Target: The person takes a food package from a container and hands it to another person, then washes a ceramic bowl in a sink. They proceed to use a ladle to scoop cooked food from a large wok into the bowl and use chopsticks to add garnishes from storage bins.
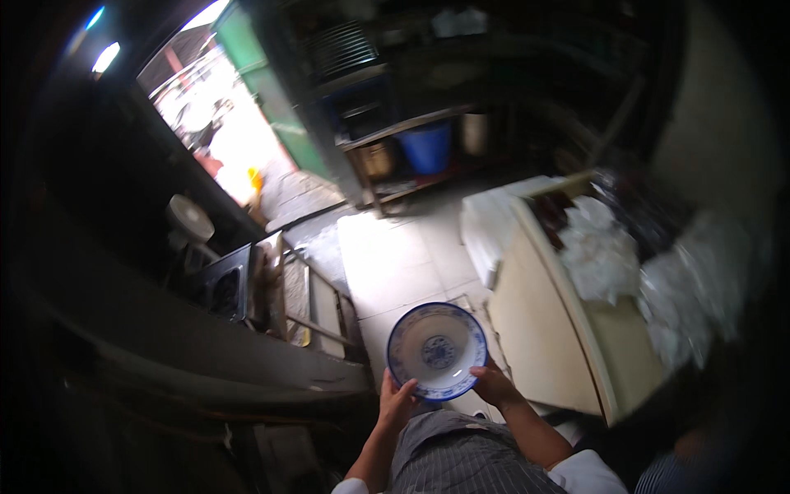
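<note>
A wide white bowl (438, 352) with a blue patterned rim and a round blue motif at its centre is held up in front of my striped apron. Nothing shows inside it. My left hand (397, 401) grips its lower left edge, thumb over the rim. On the lower right edge, my right hand (492, 384) holds on the same way. The fingers of both hands are partly hidden beneath the bowl.
To the right stands a pale cabinet (547, 354) with white plastic bags (601, 251) on top. A metal-framed stand (309, 300) is at left. Far off are a shelf with a blue bucket (426, 148) and a bright doorway beside a green door (247, 49).
</note>
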`<state>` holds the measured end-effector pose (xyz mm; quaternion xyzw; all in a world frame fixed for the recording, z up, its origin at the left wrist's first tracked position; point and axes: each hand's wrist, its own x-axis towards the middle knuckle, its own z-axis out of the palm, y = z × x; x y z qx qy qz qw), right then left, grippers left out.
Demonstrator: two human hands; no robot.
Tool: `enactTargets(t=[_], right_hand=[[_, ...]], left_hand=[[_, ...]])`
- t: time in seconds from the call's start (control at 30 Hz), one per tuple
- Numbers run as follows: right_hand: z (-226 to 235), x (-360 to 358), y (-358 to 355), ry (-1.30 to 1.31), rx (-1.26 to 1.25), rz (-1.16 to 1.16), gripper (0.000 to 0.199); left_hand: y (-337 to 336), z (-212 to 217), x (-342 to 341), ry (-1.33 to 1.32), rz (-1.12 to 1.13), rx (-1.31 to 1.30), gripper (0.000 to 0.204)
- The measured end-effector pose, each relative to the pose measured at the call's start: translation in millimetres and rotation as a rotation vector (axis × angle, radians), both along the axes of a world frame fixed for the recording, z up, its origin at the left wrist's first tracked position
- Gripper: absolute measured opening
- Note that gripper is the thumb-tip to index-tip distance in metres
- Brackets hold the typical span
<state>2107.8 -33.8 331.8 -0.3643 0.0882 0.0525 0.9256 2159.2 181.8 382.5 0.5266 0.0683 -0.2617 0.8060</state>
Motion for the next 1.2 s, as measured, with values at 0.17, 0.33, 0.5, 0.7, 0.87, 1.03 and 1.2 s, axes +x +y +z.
enactTargets(t=[0.17, 0.33, 0.5, 0.7, 0.87, 1.03, 1.2], right_hand=[[-46, 141, -23, 0.107, 0.157, -0.043, 0.063], [-17, 279, -29, 0.086, 0.104, -0.058, 0.066], [-11, 405, -59, 0.091, 0.093, -0.115, 0.063], [-67, 544, -143, 0.127, 0.144, -0.355, 0.052], [7, 691, -193, 0.015, 0.044, -0.453, 0.061], [43, 743, -253, -0.076, 0.014, -0.564, 0.067], [-1, 774, -348, 0.084, 0.052, -0.812, 0.053]], left_hand=[[-13, -11, 146, 0.041, -0.015, 0.021, 0.050], [-4, -13, 284, -0.012, 0.004, 0.008, 0.063], [-10, -14, 419, -0.052, 0.058, 0.149, 0.047], [-59, -54, 582, -0.087, 0.040, 0.384, 0.021], [-123, -58, 664, -0.011, 0.339, 0.300, 0.027], [-188, -57, 756, -0.205, 0.036, 0.329, 0.016], [-321, -35, 873, -0.365, -0.214, 0.327, 0.012]])
